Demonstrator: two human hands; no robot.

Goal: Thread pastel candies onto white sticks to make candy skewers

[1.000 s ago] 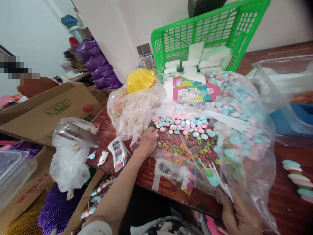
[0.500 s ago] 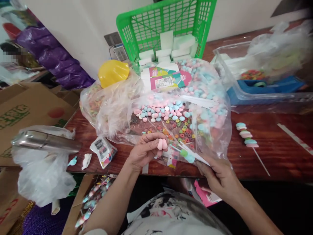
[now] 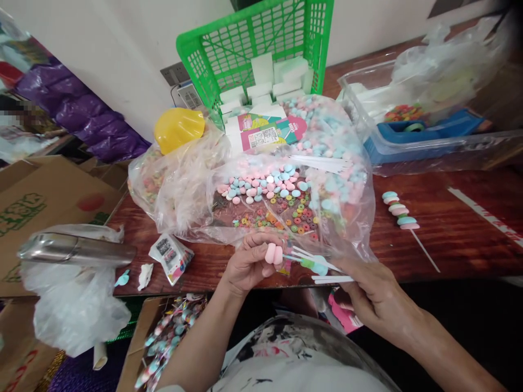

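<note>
My left hand (image 3: pixel 245 264) pinches two pink round candies (image 3: pixel 273 254) at the table's front edge. My right hand (image 3: pixel 370 288) holds a bunch of thin white sticks (image 3: pixel 327 269); one stick carries a green and a blue candy (image 3: pixel 314 265) near its tip, close to the pink ones. Just beyond both hands lies a clear plastic sheet (image 3: pixel 343 228) strewn with pink and blue candies (image 3: pixel 261 185) and small coloured ring candies (image 3: pixel 294 215).
A finished candy skewer (image 3: pixel 402 218) lies on the wooden table (image 3: pixel 457 228) at right. Behind stand a green basket (image 3: pixel 253 49) with white blocks, a yellow lid (image 3: pixel 177 128) and a clear bin (image 3: pixel 429 141). Cardboard boxes (image 3: pixel 44 196) and a steel flask (image 3: pixel 77 250) sit left.
My left hand left the candy pile with two pink candies and came to the sticks. My right hand drew the sticks closer. The view shifted right and down.
</note>
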